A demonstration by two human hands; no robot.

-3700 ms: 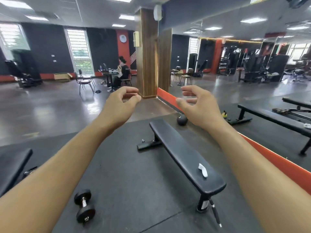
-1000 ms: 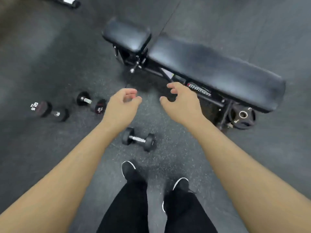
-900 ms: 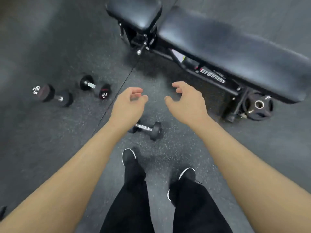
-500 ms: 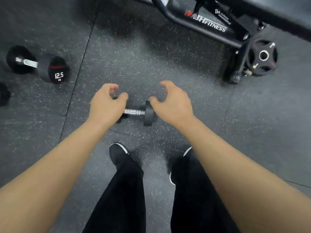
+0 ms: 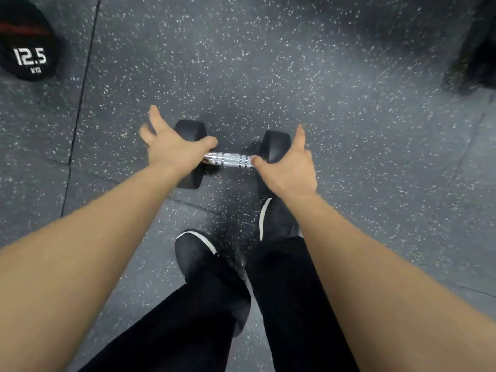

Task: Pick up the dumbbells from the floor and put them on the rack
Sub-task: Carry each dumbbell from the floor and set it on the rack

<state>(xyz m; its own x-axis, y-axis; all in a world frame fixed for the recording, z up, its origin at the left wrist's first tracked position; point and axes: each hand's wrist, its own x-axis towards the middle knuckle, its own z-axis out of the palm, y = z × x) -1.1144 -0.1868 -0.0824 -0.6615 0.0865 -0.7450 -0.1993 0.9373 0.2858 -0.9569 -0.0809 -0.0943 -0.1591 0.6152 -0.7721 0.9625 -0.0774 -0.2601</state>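
Since half a second before, the view had dropped closer to the floor (image 5: 349,103), and both hands had spread wider apart, one over each head of the dumbbell (image 5: 228,160). Nearest, black trousers (image 5: 214,318) ran down to a left shoe (image 5: 194,251) and a right shoe (image 5: 272,218), the right one set further forward. Just beyond the toes, at twelve o'clock, the dumbbell lay flat on the speckled rubber floor, its chrome handle running from nine to three o'clock. The left hand (image 5: 171,149) was open with fingers splayed over the left head, thumb reaching toward the handle. The right hand (image 5: 291,167) was likewise open over the right head, its thumb tip touching the handle's right end; neither hand had closed round anything. Well apart, at ten o'clock, sat the head of a 12.5 kg dumbbell (image 5: 25,49). At two o'clock a dark shape (image 5: 477,63) was too blurred to make out.
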